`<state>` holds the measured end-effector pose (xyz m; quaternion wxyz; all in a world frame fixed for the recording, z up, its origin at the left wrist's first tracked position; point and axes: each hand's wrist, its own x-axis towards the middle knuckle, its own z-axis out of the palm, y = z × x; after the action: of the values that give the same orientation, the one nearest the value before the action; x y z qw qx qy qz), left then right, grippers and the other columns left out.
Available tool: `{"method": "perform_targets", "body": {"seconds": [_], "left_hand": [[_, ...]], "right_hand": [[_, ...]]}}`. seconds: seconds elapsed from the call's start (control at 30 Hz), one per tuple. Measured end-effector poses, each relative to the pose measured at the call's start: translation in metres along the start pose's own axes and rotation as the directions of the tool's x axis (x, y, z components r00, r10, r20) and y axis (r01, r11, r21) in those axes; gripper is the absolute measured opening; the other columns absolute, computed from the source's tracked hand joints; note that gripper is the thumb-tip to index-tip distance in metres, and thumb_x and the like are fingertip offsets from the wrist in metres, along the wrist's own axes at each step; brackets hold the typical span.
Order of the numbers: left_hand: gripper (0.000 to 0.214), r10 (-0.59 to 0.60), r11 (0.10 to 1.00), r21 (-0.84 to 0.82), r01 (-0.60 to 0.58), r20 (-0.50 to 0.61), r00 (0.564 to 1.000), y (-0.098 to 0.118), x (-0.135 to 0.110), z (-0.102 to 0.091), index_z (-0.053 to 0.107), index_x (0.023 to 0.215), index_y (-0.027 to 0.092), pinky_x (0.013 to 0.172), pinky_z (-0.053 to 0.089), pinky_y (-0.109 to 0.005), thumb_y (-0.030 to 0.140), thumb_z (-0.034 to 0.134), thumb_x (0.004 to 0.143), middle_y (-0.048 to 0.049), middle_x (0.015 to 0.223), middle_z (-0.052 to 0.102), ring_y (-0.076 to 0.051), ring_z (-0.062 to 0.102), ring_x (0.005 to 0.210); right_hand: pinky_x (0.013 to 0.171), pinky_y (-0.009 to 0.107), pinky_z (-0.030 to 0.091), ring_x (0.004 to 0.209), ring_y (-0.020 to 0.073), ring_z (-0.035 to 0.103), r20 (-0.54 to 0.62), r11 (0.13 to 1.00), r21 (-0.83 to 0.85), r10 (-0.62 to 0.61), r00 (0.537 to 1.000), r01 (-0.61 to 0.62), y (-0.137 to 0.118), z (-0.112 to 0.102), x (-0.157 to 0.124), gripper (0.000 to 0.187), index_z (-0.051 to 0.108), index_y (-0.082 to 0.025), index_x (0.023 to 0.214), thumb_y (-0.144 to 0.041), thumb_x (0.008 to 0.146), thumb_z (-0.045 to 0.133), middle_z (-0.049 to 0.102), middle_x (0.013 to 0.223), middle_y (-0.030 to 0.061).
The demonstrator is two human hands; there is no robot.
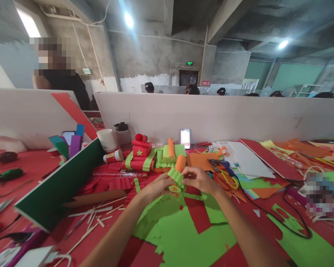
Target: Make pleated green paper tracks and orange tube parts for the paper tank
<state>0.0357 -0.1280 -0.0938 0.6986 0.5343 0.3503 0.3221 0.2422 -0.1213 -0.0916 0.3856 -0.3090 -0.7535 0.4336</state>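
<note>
Between my two hands is a small pleated strip of light green paper (pixel 176 176), tilted above the table. My left hand (pixel 161 185) pinches its left side, and my right hand (pixel 199 180) has its fingertips closed at the right edge. Just under the strip lies a green round piece with an orange mark (pixel 174 188). Behind my fingers stands an orange paper roll (pixel 180 163). Farther back, a green paper model (pixel 170 152) with an orange tube on top sits beside a red paper model (pixel 141 150) with a yellow star and green bands. Cut green sheets (pixel 189 237) spread below my wrists.
A green board (pixel 61 181) stands upright at left, near wooden sticks (pixel 96 218). Yellow-handled scissors (pixel 229 180), a black cable (pixel 263 205) and white sheets (pixel 247 157) lie at right. A white partition (pixel 211 115) closes the back; a person (pixel 64 85) stands beyond it.
</note>
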Motion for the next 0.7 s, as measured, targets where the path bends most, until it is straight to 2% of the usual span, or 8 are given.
{"method": "perform_targets", "body": {"seconds": [0.1,0.27,0.4,0.53,0.7], "left_hand": [[0.039,-0.085,0.995,-0.041,0.087,0.051,0.995,-0.002,0.001,-0.003,0.057,0.108,0.017,0.068,0.055,-0.027,0.037,0.069,0.076,-0.0047,0.087,0.068,-0.015,0.066,0.073],[0.047,-0.195,0.981,-0.009,0.196,0.074,0.978,-0.002,0.001,-0.003,0.055,0.110,0.018,0.064,0.055,-0.026,0.044,0.071,0.074,-0.0042,0.084,0.068,-0.016,0.068,0.070],[0.050,-0.210,0.977,-0.016,0.212,0.056,0.976,-0.004,0.001,-0.001,0.054,0.114,0.018,0.064,0.057,-0.028,0.042,0.072,0.073,-0.0036,0.083,0.066,-0.017,0.068,0.071],[0.053,-0.221,0.975,-0.002,0.221,-0.012,0.975,-0.007,0.001,-0.001,0.056,0.116,0.019,0.065,0.060,-0.031,0.044,0.073,0.072,-0.0037,0.084,0.064,-0.016,0.065,0.067],[0.060,-0.206,0.978,-0.001,0.207,-0.090,0.974,-0.009,0.003,-0.002,0.058,0.118,0.018,0.067,0.061,-0.035,0.045,0.077,0.067,-0.0068,0.097,0.063,-0.014,0.063,0.063]], "right_hand": [[0.065,0.024,0.042,0.070,0.0136,0.054,0.055,0.998,-0.002,0.064,0.996,-0.064,0.000,-0.004,-0.002,0.028,0.063,-0.016,0.080,-0.042,0.074,0.073,0.058,0.076,-0.0001],[0.060,0.023,0.039,0.066,0.0119,0.051,0.098,0.994,-0.003,0.107,0.989,-0.108,0.005,-0.005,-0.001,0.029,0.063,-0.016,0.082,-0.043,0.075,0.072,0.057,0.075,-0.0008],[0.052,0.022,0.038,0.056,0.0106,0.048,0.083,0.989,0.016,0.142,0.986,-0.144,0.010,-0.006,-0.001,0.032,0.062,-0.018,0.086,-0.047,0.076,0.070,0.054,0.067,-0.0022],[0.049,0.021,0.037,0.050,0.0091,0.046,0.045,0.986,0.096,0.133,0.990,-0.136,0.013,-0.005,0.000,0.034,0.059,-0.017,0.085,-0.050,0.077,0.068,0.054,0.063,-0.0032],[0.047,0.021,0.036,0.048,0.0079,0.044,0.013,0.978,0.174,0.118,0.993,-0.119,0.018,0.000,0.004,0.034,0.056,-0.017,0.081,-0.049,0.077,0.068,0.052,0.062,-0.0044]]}}
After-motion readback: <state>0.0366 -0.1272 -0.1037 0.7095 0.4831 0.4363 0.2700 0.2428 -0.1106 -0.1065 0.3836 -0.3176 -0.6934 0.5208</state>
